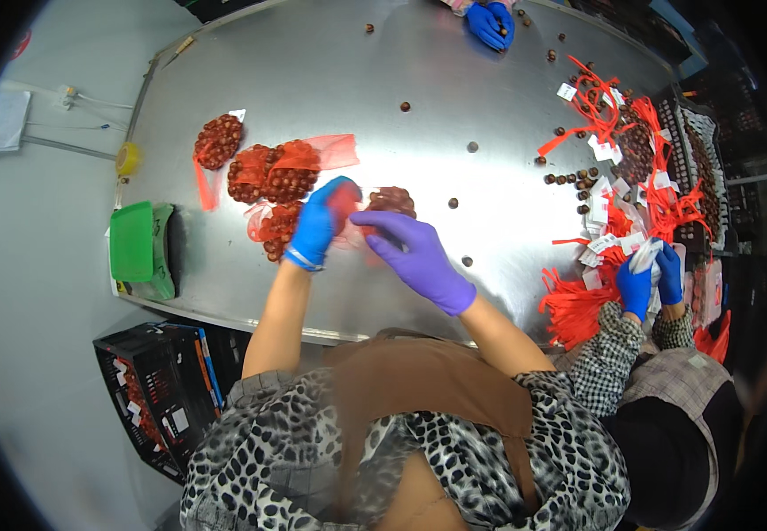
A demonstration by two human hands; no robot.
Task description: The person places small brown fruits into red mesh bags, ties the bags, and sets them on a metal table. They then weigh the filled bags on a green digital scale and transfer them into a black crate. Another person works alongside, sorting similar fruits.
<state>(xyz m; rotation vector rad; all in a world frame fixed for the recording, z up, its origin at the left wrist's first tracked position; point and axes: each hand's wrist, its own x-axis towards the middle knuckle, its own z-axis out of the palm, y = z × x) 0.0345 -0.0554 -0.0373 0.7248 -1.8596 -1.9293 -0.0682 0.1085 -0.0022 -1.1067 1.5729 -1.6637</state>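
Observation:
My left hand (317,222), in a blue glove, is closed around blurred red netting (344,204). My right hand (417,259), in a purple glove, is close beside it, index finger and thumb apart. Its fingertips reach the netting, but blur hides whether they pinch any. Just beyond the right hand lies a net bag of round brown nuts (391,199), partly covered by that hand. Another filled red net bag (278,229) sits against my left hand. Behind it, two bags (274,172) lie side by side, one with a loose mesh end (337,150).
Another filled bag (219,141) lies farther left on the metal table (290,79). A green-lidded container (133,241), yellow tape (128,159) and a knife (180,50) line the left edge. Co-workers' gloved hands (649,275) handle labelled red nets at right; others (491,25) gather nuts opposite.

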